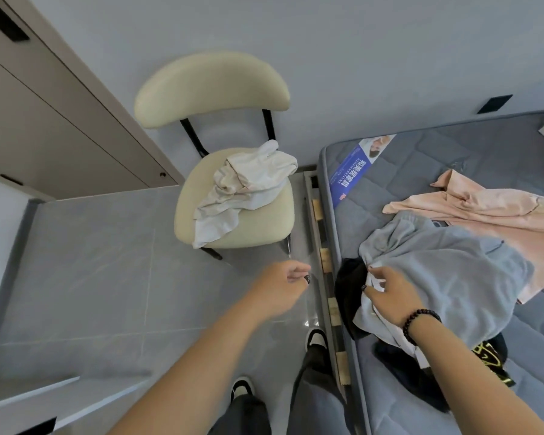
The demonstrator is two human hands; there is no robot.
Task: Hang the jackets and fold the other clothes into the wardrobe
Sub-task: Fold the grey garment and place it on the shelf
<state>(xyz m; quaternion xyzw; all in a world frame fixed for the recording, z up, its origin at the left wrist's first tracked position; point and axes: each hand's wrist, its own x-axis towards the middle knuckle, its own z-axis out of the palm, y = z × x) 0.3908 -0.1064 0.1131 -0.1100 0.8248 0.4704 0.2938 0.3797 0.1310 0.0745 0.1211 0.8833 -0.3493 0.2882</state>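
At the near edge of the mattress (421, 158), the right hand (390, 293) is reaching into the pile, its fingers curling onto the pale lining of the grey-blue garment (446, 277); whether the grip is fully closing on the cloth cannot be told. The left hand (280, 287) is hovering over the floor, fingers loosely curled, holding nothing. A black garment (349, 287) is lying beneath the grey-blue one, and a pink jacket (490, 208) is overlapping its far side. A lift from here is risking dragging the black piece off the bed. A white garment (248, 189) is lying unsorted on the chair (233, 237), its lower edge hanging over the seat front and likely to slip off.
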